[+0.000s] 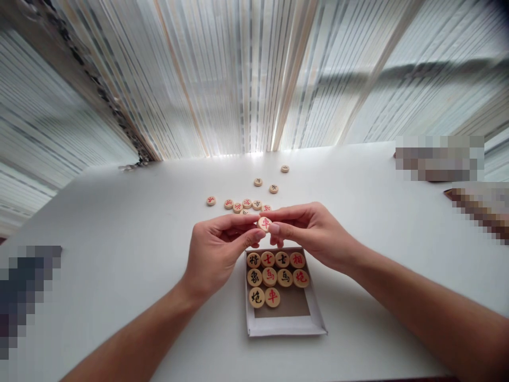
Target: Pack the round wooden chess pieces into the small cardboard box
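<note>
Both my hands meet above a shallow white box (316,313) on a white table (119,223). My left hand (217,254) and my right hand (308,231) pinch the same round wooden game piece (264,223) with a red character, holding it just over the box's far edge. Inside the box lie several wooden pieces (269,276) in rows, marked with black or red characters; its near part shows bare brown bottom. Beyond my fingers, several loose pieces (242,204) lie scattered on the table.
Striped sheer curtains (254,79) hang behind the table's far edge. Blurred-out objects sit at the right edge (439,157) and the left edge (24,286) of the table.
</note>
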{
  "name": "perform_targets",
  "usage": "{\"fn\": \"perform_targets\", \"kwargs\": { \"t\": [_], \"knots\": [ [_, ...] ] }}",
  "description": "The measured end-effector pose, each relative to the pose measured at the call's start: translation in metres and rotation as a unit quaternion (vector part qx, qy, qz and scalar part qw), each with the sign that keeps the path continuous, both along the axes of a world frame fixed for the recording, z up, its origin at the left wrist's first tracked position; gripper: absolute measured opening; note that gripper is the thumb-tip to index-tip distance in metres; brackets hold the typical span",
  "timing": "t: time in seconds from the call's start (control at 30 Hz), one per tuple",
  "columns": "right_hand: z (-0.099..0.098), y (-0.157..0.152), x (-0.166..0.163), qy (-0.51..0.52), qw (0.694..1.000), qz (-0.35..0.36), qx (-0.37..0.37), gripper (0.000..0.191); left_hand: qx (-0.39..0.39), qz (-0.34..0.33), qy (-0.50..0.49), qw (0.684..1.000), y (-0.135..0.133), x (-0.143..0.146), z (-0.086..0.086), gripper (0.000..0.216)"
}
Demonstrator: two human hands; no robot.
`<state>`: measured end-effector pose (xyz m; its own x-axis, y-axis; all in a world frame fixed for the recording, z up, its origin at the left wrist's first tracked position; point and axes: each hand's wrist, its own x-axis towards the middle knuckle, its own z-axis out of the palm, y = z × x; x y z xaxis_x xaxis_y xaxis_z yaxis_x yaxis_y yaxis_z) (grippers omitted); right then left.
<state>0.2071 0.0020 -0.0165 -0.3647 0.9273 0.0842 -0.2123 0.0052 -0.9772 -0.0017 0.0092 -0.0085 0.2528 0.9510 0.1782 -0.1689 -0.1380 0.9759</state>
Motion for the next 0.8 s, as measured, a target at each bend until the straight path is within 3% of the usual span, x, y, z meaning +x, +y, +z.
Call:
{"fn": "perform_targets", "kwargs": {
  "t": [0.2,0.43,0.6,0.8],
  "knots": [
    [-0.0025,0.0019,0.0015,0.018,1.000,-0.005,-0.025,0.028,0.006,-0.005,-0.013,1.000,0.0003,0.0006,-0.0023,0.023],
    [-0.0040,0.0021,-0.0005,0.044,0.999,-0.026,0.002,0.030,0.028,-0.031,-0.014,0.999,-0.0009,0.0016,-0.0022,0.025],
    [-0.0016,0.0009,-0.0027,0.065,0.997,-0.032,-0.006,0.028,0.039,-0.007,-0.010,0.999,0.0000,0.0013,-0.0026,0.025],
    [-0.0006,0.0000,-0.0053,0.073,0.996,-0.037,0.042,0.022,0.031,0.012,-0.009,0.999,0.0017,0.0007,-0.0044,0.026]
  ]
}}
